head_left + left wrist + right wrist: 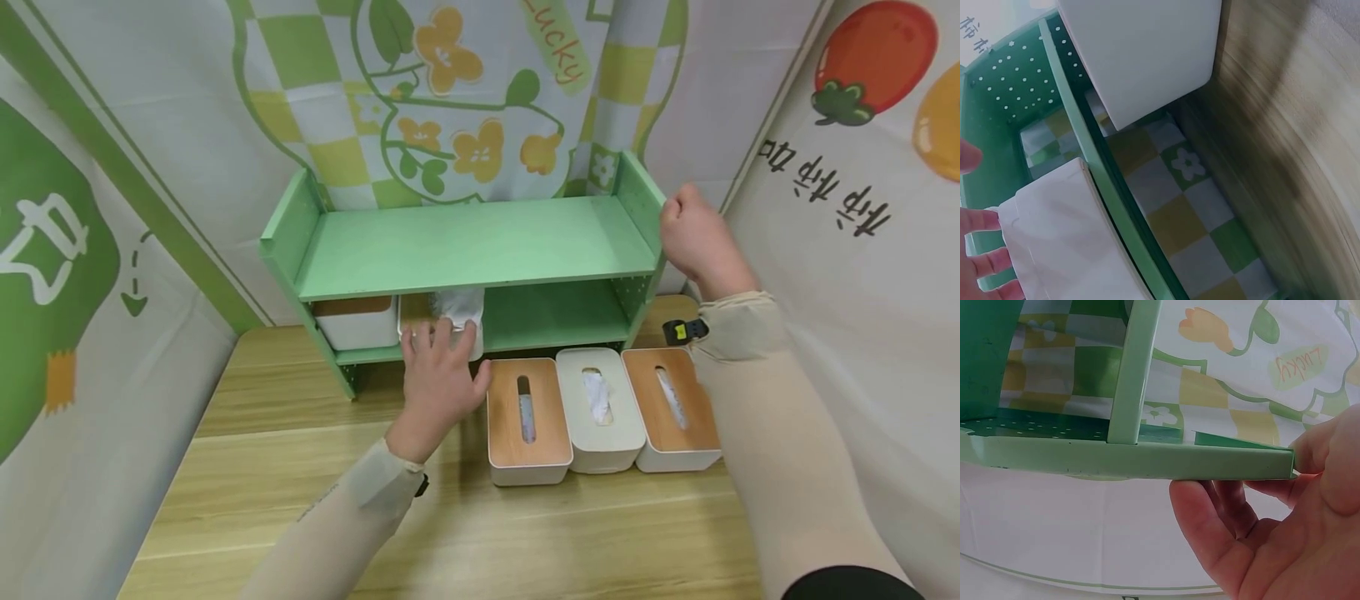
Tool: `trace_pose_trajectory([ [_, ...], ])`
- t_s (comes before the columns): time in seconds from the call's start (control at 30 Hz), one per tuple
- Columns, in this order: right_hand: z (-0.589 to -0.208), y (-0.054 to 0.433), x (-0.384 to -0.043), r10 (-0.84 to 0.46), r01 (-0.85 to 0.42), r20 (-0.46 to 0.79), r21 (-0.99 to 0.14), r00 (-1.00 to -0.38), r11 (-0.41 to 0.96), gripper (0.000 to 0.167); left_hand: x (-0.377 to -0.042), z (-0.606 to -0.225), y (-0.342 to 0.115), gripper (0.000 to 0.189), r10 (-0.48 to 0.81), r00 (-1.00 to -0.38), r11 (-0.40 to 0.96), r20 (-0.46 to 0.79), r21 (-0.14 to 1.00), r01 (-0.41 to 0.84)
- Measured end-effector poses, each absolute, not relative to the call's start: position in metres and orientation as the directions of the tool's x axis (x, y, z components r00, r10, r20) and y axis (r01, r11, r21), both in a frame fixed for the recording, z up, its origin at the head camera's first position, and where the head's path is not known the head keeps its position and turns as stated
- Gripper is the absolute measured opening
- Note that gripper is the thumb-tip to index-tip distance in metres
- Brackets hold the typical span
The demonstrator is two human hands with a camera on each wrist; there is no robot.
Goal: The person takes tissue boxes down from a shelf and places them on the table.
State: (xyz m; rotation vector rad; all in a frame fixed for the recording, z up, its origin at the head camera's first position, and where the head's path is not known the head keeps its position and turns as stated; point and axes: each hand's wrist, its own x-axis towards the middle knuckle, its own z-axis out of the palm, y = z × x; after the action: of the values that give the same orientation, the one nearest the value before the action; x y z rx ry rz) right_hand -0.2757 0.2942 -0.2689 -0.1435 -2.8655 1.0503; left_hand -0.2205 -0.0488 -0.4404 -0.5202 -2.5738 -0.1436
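A green two-tier shelf (480,246) stands at the back of the wooden table. With fingers spread, my left hand (442,379) touches the front of a tissue box (416,311) on the lower tier; a white tissue sticks out of its top. The left wrist view shows those fingertips (994,262) against the white box wall (1072,237). To its left on the same tier sits another tissue box (355,325) with a wood-look lid. My right hand (701,237) grips the shelf's right side panel (1210,461), its fingers curled around the edge.
Three tissue boxes stand side by side in front of the shelf: a wood-lidded one (540,425), an all-white one (600,442) and another wood-lidded one (697,417). Printed curtains (862,333) hang behind and at both sides of the table (300,467).
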Motion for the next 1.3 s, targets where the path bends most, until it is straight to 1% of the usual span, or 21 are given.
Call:
trace_pose_trajectory([
  [0.13,-0.269,0.294,-0.276,0.123,0.062,0.049,-0.647,-0.991,0.760,0.057,-0.215,-0.440,-0.049,0.055,0.340,-0.795,0.920,0.502,-0.001,0.392],
  [0.4,-0.269,0.294,-0.273,0.128,0.063,0.053,-0.652,-0.990,0.756,0.056,-0.205,-0.437,-0.050,0.052,0.341,-0.799,0.911,0.496,0.035,0.411],
  [0.67,-0.268,0.294,-0.273,0.129,0.062,0.057,-0.646,-0.990,0.761,0.056,-0.195,-0.433,-0.051,0.054,0.340,-0.828,0.918,0.446,0.035,0.396],
  [0.9,-0.269,0.293,-0.274,0.121,0.056,0.058,-0.640,-0.991,0.767,0.055,-0.186,-0.427,-0.052,0.053,0.338,-0.844,0.916,0.417,0.058,0.396],
  [1.23,-0.269,0.293,-0.275,0.119,0.061,0.047,-0.645,-0.992,0.762,0.056,-0.183,-0.427,-0.053,0.051,0.343,-0.837,0.916,0.426,0.046,0.399],
  [1.3,-0.269,0.293,-0.275,0.122,0.062,0.049,-0.647,-0.991,0.760,0.056,-0.184,-0.428,-0.054,0.050,0.344,-0.826,0.909,0.446,0.064,0.413],
])
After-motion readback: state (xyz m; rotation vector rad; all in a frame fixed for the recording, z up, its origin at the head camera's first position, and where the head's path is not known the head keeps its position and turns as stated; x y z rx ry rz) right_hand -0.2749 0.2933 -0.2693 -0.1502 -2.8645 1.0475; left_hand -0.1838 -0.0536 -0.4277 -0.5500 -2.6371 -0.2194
